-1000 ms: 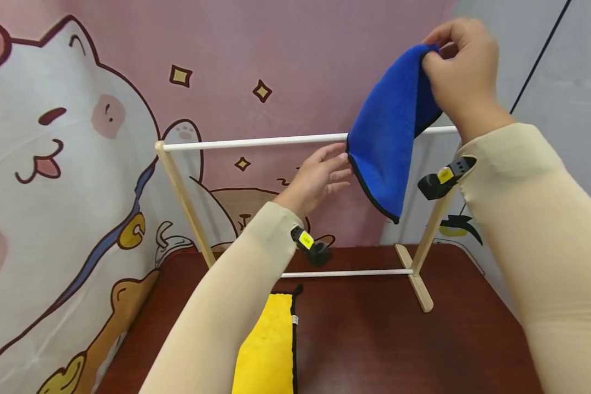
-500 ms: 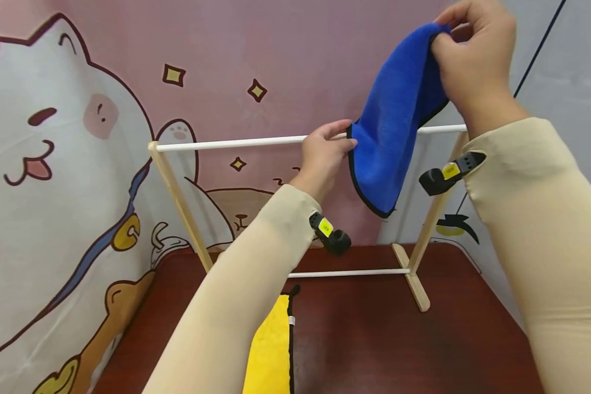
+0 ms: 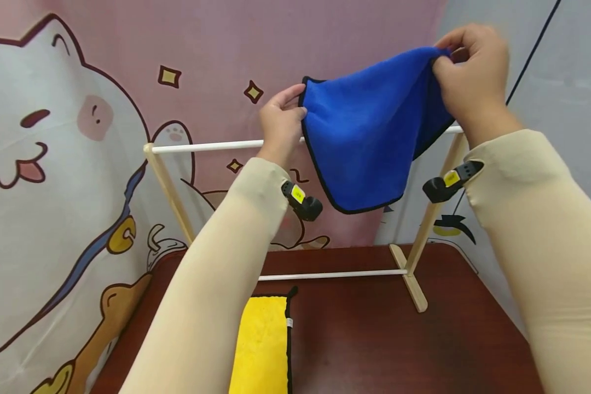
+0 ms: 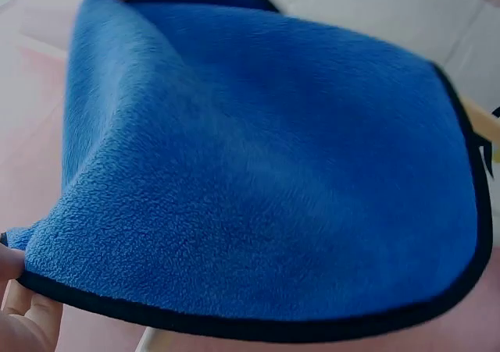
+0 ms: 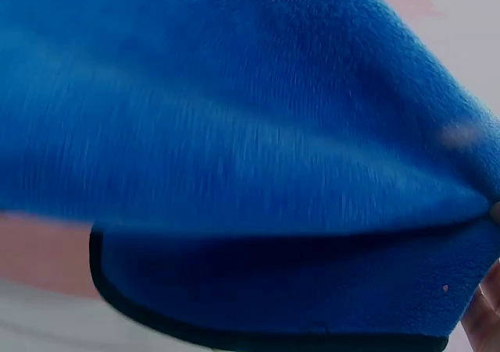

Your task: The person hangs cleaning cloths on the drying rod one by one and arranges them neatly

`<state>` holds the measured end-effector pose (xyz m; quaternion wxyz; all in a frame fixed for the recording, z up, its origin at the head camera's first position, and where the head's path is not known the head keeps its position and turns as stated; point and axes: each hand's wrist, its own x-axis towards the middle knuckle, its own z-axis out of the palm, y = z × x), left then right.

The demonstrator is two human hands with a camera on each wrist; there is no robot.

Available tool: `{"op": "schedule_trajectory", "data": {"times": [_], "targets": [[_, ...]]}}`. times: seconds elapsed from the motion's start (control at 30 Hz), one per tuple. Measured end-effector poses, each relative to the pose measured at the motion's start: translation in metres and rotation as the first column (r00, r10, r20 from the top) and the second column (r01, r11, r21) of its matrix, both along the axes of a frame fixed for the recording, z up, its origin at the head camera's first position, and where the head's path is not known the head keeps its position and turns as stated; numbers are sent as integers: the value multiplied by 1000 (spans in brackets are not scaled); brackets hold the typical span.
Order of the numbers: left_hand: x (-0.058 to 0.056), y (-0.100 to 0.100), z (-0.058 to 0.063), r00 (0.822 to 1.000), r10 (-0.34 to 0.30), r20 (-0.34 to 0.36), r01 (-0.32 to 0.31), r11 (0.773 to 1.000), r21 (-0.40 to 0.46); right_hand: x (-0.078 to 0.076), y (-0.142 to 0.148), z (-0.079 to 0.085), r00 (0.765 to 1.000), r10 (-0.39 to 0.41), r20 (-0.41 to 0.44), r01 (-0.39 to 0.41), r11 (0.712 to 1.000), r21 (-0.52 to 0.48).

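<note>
A blue plush towel (image 3: pixel 364 131) with black edging is stretched between my two hands, in front of the rack's white top bar (image 3: pixel 207 146). My left hand (image 3: pixel 283 120) pinches its left edge between thumb and fingers. Higher up at the right, my right hand (image 3: pixel 475 76) grips the other side, where the cloth folds back on itself. Blue fabric (image 4: pixel 258 172) fills most of the left wrist view, with the left fingers at its lower left. In the right wrist view, a deep fold in the towel (image 5: pixel 234 149) runs toward the right fingers at the edge.
The wooden rack's right leg (image 3: pixel 430 230) stands on a foot on the dark red table (image 3: pixel 374 339), with a lower white bar (image 3: pixel 335 274). A yellow towel (image 3: pixel 263 345) with black edging lies on the table, partly behind the left sleeve. A cartoon-printed backdrop (image 3: pixel 226 49) hangs behind.
My left hand has taken hold of the towel's left edge and moved up and left, spreading the cloth wider. My right hand rose, then came down again, still holding its side.
</note>
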<state>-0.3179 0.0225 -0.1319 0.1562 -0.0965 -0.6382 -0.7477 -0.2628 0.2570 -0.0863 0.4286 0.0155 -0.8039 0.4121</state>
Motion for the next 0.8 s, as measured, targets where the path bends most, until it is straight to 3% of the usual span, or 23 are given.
{"op": "schedule_trajectory", "data": {"times": [0.13,0.37,0.63,0.8], "targets": [[-7,-11,1,999,27,18,-28,999,31,-5,6,-11,997,-27,72,24,999,38],[-15,-19,-3,996,72,52,-72,997,-17,-14,15,-32,976,-64,208,29,986,167],[-19,-19,-6,992,107,68,-103,993,-61,-21,23,-60,951,-50,305,-38,961,275],[-18,-17,-5,989,119,87,-111,990,-92,-26,25,-80,939,-59,338,-41,959,281]]}}
